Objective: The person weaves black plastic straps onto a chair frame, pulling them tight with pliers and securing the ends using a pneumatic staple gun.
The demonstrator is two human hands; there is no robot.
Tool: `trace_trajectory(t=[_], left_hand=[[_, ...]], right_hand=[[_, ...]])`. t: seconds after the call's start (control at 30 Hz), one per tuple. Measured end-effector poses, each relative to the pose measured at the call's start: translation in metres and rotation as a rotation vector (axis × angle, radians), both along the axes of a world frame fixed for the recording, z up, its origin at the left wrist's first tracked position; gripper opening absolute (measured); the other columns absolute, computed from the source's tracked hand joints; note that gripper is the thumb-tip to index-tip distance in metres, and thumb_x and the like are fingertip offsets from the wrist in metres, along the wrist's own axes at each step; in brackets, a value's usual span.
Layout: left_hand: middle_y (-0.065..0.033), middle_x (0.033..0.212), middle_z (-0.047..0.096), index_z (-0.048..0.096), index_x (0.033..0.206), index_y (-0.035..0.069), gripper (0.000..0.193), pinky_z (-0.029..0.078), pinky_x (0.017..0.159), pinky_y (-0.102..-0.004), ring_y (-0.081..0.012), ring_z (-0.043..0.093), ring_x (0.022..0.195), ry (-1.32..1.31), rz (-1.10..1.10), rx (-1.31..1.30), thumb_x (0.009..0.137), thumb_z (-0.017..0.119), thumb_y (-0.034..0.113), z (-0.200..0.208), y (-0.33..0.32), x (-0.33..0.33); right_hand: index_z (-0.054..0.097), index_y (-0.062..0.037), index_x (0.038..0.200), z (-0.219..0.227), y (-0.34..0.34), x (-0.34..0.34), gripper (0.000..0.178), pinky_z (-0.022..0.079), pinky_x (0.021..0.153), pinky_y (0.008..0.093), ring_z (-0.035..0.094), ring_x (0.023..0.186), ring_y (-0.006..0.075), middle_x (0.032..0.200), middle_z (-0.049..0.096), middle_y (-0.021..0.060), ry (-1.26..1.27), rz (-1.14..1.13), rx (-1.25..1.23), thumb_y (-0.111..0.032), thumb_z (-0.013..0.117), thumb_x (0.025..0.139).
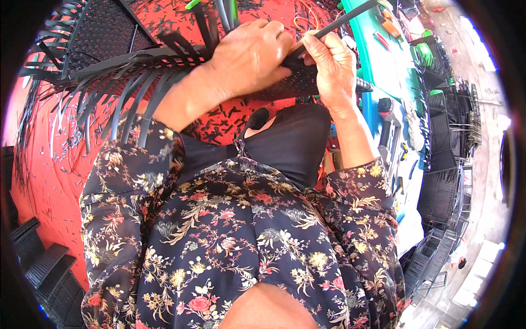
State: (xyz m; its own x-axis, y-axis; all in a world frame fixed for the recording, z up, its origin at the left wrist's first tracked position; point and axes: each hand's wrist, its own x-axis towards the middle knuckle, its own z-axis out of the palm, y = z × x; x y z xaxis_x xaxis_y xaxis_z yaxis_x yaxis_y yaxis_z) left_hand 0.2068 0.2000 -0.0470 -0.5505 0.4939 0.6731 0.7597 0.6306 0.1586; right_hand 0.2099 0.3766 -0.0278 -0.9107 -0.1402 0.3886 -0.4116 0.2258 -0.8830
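A dark woven panel [285, 85] of flat plastic strips lies across my lap, with many loose strip ends fanning out along its left side. My left hand [249, 55] rests on the panel's upper edge, its fingers curled over that edge. Close to its right, my right hand [334, 68] pinches a flat dark grey strip [350, 15] between thumb and fingers. That strip slants up to the right from the weave. Several more strips [223, 16], grey and bright green, stand up beyond my left hand. My fingers hide where the held strip enters the weave.
Red ground cover [49, 181] is littered with short black scraps. At upper left stands a framed woven piece [104, 33]. A teal-edged table [368, 46] on my right carries red-handled pliers [382, 40] and other tools. Dark woven furniture [438, 192] lines the far right.
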Motion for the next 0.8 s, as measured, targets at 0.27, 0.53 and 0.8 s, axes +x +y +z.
trace_trajectory(t=[0.27,0.53,0.8], left_hand=[[-0.0120,0.091,0.065,0.062,0.096,0.005,0.023,0.051,0.076,-0.0460,-0.0344,0.064,0.093,-0.323,-0.030,-0.158,0.079,0.071,0.018,0.005,-0.011,-0.010],[-0.0114,0.080,0.059,0.057,0.086,0.005,0.025,0.051,0.065,-0.0452,-0.0336,0.064,0.079,-0.167,0.099,-0.039,0.078,0.072,0.024,0.000,-0.009,0.004],[-0.0094,0.085,0.060,0.058,0.088,0.006,0.031,0.052,0.063,-0.0442,-0.0324,0.065,0.079,-0.193,0.117,-0.062,0.076,0.074,0.029,-0.011,-0.005,0.026]], right_hand=[[0.067,-0.0035,0.085,-0.003,-0.009,0.013,0.016,0.036,0.053,0.0206,0.044,0.059,0.0027,0.064,0.055,-0.0054,0.173,-0.036,0.018,-0.017,0.065,0.095],[0.061,-0.0018,0.080,0.006,-0.016,0.018,0.025,0.043,0.054,0.0208,0.054,0.057,0.0069,0.069,0.066,0.0073,-0.080,0.103,-0.309,-0.017,0.057,0.099],[0.060,-0.0016,0.078,0.010,-0.009,0.042,0.025,0.043,0.055,0.0216,0.058,0.059,0.0095,0.067,0.063,0.0052,-0.222,0.120,-0.317,-0.018,0.059,0.098]])
